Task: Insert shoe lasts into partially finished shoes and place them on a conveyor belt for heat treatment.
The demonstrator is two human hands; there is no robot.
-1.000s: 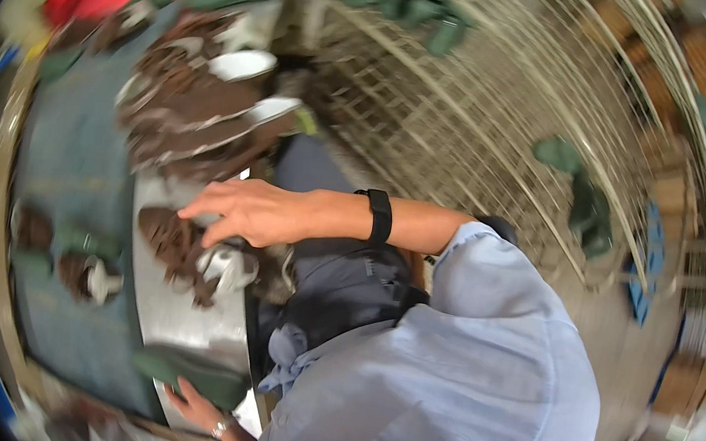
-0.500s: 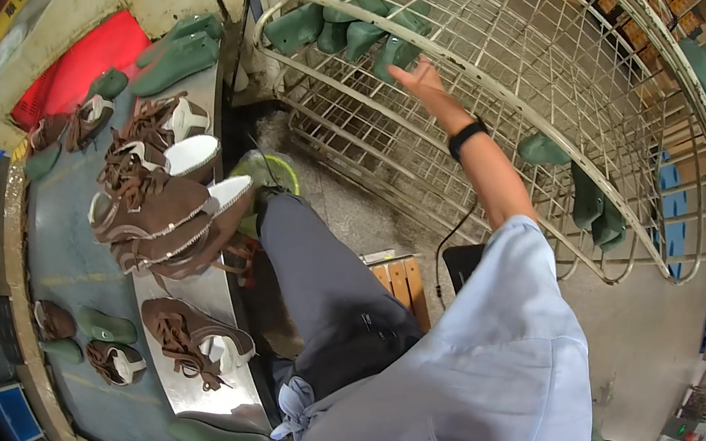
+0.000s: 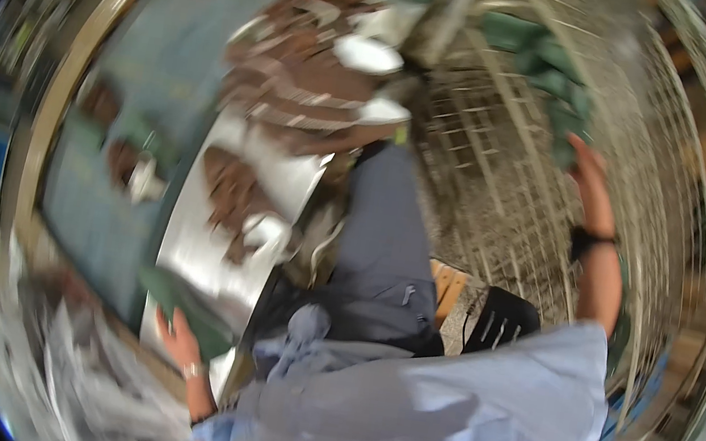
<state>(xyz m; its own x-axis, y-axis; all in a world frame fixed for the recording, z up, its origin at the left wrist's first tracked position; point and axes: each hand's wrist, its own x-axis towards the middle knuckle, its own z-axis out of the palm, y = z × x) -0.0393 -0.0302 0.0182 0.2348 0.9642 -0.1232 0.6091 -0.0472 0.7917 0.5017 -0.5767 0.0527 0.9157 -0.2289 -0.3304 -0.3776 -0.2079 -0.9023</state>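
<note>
Near the front end of the workbench, my left hand (image 3: 181, 342) is closed on a green shoe last (image 3: 193, 317), its fingers against the near side. My right hand (image 3: 589, 163) is stretched out to the wire rack (image 3: 503, 183), its fingertips at the lowest of several green shoe lasts (image 3: 549, 60) hanging there. Motion blur hides whether those fingers grip it. A brown shoe upper (image 3: 235, 190) with a white lining lies on the bench's metal strip. Beyond it is a pile of brown shoe uppers (image 3: 301, 78) with white edges.
The blue-grey bench top (image 3: 112, 232) lies to the left, with a small brown upper (image 3: 125, 160) on it. Grey plastic sheeting (image 3: 89, 364) is at the lower left. Beside my leg are a wooden slatted seat (image 3: 447, 283) and a black slotted object (image 3: 503, 323).
The view has swung toward the left, so bench and rack appear shifted rightward and blurred. My left hand and its last show more fully. My right hand stays at the rack's lasts.
</note>
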